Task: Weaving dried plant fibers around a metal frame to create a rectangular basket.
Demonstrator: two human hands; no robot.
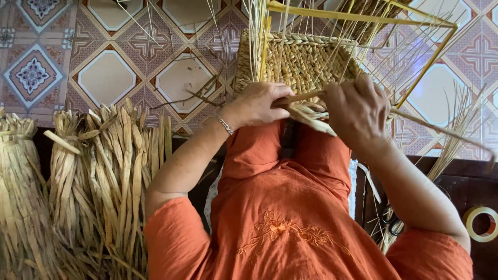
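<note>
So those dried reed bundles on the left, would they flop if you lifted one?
Probably yes: the bundles are long flat strips that splay and curl at the ends, so they would sag. Likely light too, being dry and thin. Strands look brittle enough to crack if bent sharply.

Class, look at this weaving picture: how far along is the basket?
Done: a woven straw panel fills the lower part of the yellow wire frame. In hand: the left hand and right hand grip flat straw strands. Left: upper frame bare, loose stakes unwoven, dried straw bundles unused.
</note>
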